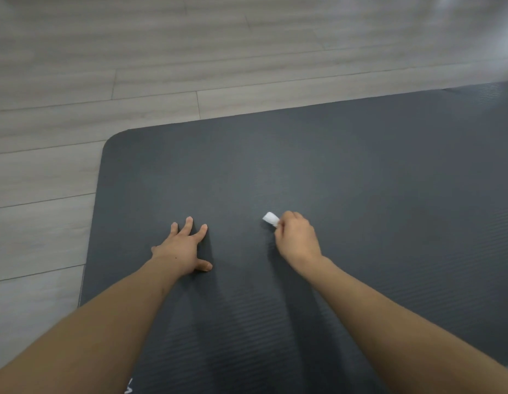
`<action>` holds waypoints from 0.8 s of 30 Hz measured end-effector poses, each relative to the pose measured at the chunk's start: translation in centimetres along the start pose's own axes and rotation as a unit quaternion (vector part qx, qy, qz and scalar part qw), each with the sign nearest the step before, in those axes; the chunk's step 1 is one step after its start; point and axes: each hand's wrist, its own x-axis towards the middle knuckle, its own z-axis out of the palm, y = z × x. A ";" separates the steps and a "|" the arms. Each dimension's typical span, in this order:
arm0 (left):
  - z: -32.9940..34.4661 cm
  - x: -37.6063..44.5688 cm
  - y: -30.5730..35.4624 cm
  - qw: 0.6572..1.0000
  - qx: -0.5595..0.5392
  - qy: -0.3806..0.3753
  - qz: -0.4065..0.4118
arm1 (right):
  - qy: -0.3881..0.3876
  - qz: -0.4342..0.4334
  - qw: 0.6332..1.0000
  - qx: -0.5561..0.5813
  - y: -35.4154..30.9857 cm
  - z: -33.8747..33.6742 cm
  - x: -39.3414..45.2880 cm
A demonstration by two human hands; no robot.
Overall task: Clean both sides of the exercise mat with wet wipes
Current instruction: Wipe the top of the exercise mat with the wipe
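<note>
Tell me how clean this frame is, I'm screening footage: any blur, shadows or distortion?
Head view: top right corner smeared and washed out; floor soft; mat ribs sharp only near the bottom; soft arm shadows fall on the mat beside both hands; wipe reads clearly; wide-angle bowing along the mat edge.

— From my remote feed, what did the room show?

— I saw a floor [161, 66] of pale grey wood-look planks, laid in long staggered rows with thin dark seams between them. It filled the top of the view and ran down the left side.

— And the light?

— It was soft and even, and I could make out no lamp or window. At the upper right corner I saw a whitish blur [500, 32] over the planks; I couldn't tell what it was.
</note>
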 end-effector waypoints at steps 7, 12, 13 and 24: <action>-0.5 -1.3 2.2 0.999 0.000 0.002 -0.048 | -0.061 -0.087 0.994 0.012 -4.3 1.2 3.0; 0.5 -2.9 1.9 0.994 -0.076 0.005 -0.077 | -0.040 -0.024 0.995 0.083 -6.5 3.5 3.4; 0.5 -3.1 1.5 0.994 -0.077 -0.019 -0.074 | -0.040 0.005 0.995 0.090 -6.9 4.1 3.0; 2.5 -3.7 -0.1 0.999 -0.030 -0.008 -0.023 | -0.022 -0.042 0.998 0.040 -7.3 6.8 2.7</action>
